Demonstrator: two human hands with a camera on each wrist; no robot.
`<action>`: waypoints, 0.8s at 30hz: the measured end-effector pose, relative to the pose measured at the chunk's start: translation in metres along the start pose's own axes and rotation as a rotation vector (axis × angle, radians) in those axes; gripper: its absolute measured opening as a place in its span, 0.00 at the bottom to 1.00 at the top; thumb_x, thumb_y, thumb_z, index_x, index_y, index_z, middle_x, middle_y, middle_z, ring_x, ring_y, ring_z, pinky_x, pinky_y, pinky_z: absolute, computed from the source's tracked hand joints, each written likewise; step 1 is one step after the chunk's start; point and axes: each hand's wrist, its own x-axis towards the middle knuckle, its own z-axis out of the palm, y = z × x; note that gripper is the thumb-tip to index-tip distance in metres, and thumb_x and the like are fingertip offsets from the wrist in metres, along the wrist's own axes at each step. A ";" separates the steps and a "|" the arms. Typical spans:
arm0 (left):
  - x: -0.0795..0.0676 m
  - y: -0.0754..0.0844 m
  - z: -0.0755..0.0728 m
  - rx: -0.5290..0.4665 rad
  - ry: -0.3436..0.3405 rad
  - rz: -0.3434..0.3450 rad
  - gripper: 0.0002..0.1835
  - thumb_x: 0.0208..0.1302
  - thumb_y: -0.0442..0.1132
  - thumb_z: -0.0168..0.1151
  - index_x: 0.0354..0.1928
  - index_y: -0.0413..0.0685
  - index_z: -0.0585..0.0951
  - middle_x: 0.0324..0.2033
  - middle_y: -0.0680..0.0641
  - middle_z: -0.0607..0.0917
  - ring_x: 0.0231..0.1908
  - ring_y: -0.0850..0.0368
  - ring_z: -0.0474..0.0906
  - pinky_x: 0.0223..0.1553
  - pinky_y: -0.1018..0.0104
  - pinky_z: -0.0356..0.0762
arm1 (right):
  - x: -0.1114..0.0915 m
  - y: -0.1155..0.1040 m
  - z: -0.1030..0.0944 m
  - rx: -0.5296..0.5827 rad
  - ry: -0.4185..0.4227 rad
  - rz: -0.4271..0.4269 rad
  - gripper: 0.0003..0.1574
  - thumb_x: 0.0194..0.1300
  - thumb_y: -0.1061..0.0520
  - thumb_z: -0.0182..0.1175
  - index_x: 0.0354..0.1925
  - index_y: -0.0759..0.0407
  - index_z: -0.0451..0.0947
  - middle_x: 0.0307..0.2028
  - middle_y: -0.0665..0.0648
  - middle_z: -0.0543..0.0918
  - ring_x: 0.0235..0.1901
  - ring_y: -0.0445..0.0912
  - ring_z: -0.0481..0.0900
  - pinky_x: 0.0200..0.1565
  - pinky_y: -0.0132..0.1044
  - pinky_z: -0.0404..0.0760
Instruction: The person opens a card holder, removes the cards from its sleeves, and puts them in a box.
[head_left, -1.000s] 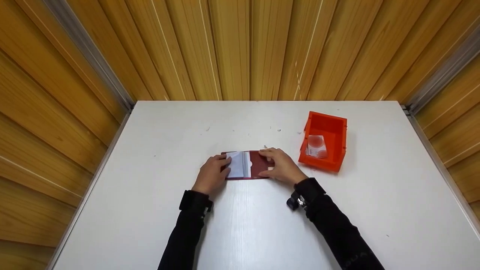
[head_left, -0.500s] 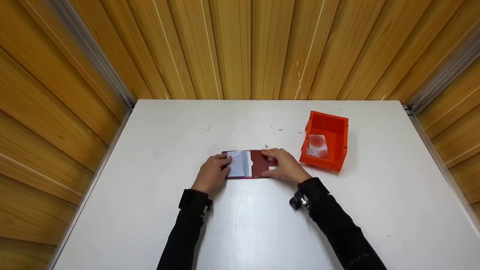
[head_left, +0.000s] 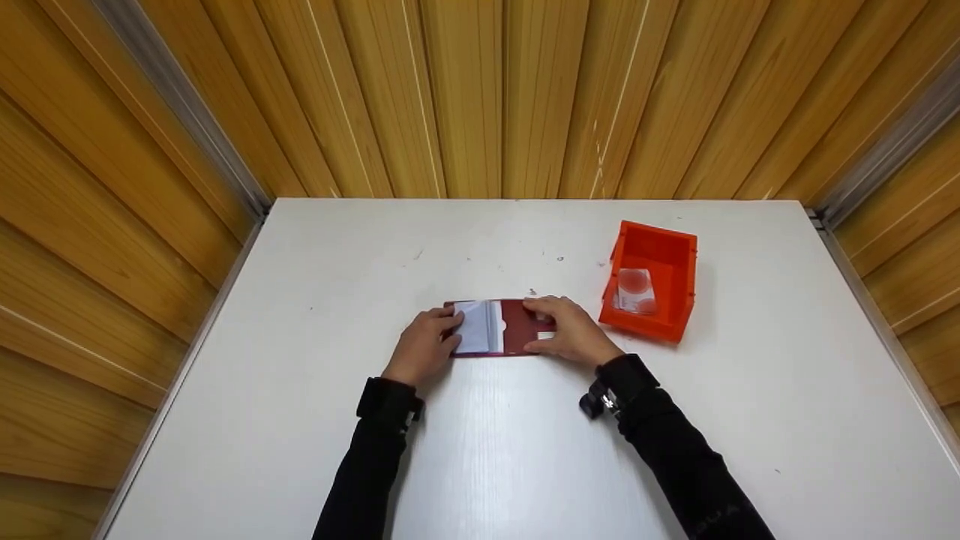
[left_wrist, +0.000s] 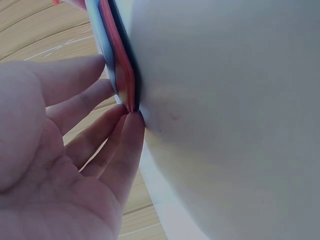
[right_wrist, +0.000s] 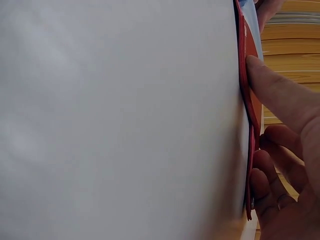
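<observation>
A dark red card holder [head_left: 516,328] lies opened out on the white table, pale clear sleeves [head_left: 471,328] on its left half and a notched pocket on the right. My left hand [head_left: 421,346] holds its left end, thumb and index finger over the sleeves. In the left wrist view several fingertips meet the corner of the holder [left_wrist: 120,50]. At the right end my right hand [head_left: 576,334] grips the cover, thumb near the front edge and index finger at the back edge. The right wrist view shows curled fingers [right_wrist: 262,167] against the cover's end, which lifts slightly off the table.
An orange-red bin [head_left: 679,289] stands to the right, beyond the right hand. Inside it lies a clear packet or card [head_left: 636,291] with red round marks. Wood-look panel walls [head_left: 480,97] close in the table at the back and sides.
Both hands keep their places on the card holder, which stays opened out. Only a slight shift of the whole view and a small rightward move of the right hand show.
</observation>
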 end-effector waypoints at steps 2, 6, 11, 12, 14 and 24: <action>0.000 0.000 0.000 0.003 0.002 0.002 0.23 0.72 0.37 0.64 0.67 0.43 0.79 0.69 0.41 0.77 0.71 0.41 0.71 0.71 0.48 0.68 | 0.000 0.000 0.000 0.000 0.002 -0.001 0.47 0.57 0.52 0.80 0.71 0.59 0.74 0.62 0.59 0.81 0.56 0.54 0.76 0.61 0.50 0.78; -0.001 0.000 0.000 -0.003 -0.005 -0.011 0.24 0.72 0.38 0.64 0.68 0.44 0.78 0.70 0.41 0.77 0.72 0.41 0.70 0.72 0.48 0.67 | 0.000 -0.001 0.000 -0.003 0.001 0.000 0.47 0.57 0.52 0.80 0.71 0.58 0.74 0.61 0.59 0.81 0.55 0.53 0.75 0.59 0.49 0.78; 0.000 0.001 -0.001 -0.021 -0.006 -0.016 0.24 0.72 0.38 0.64 0.68 0.43 0.79 0.69 0.41 0.77 0.71 0.43 0.70 0.72 0.49 0.67 | 0.000 -0.003 -0.001 -0.035 -0.001 -0.016 0.46 0.57 0.52 0.79 0.71 0.59 0.74 0.61 0.59 0.81 0.54 0.53 0.76 0.59 0.49 0.78; 0.001 0.002 -0.001 -0.024 -0.005 -0.014 0.24 0.72 0.38 0.64 0.68 0.44 0.79 0.69 0.41 0.78 0.71 0.43 0.71 0.72 0.49 0.68 | -0.001 -0.003 -0.002 -0.041 -0.002 -0.019 0.46 0.58 0.52 0.79 0.71 0.60 0.74 0.61 0.59 0.81 0.55 0.54 0.76 0.60 0.50 0.78; 0.002 0.004 -0.003 -0.022 0.005 -0.014 0.24 0.72 0.38 0.64 0.69 0.45 0.78 0.67 0.42 0.79 0.69 0.44 0.73 0.71 0.50 0.70 | -0.001 -0.004 -0.003 -0.055 0.000 -0.032 0.46 0.59 0.51 0.78 0.71 0.60 0.73 0.64 0.60 0.80 0.59 0.55 0.76 0.63 0.52 0.77; 0.012 0.005 -0.037 0.191 0.187 0.051 0.32 0.72 0.51 0.65 0.75 0.59 0.71 0.71 0.44 0.76 0.69 0.41 0.73 0.66 0.41 0.71 | -0.011 -0.023 -0.048 -0.144 0.081 -0.053 0.43 0.67 0.42 0.70 0.74 0.51 0.71 0.73 0.57 0.72 0.68 0.57 0.72 0.65 0.57 0.76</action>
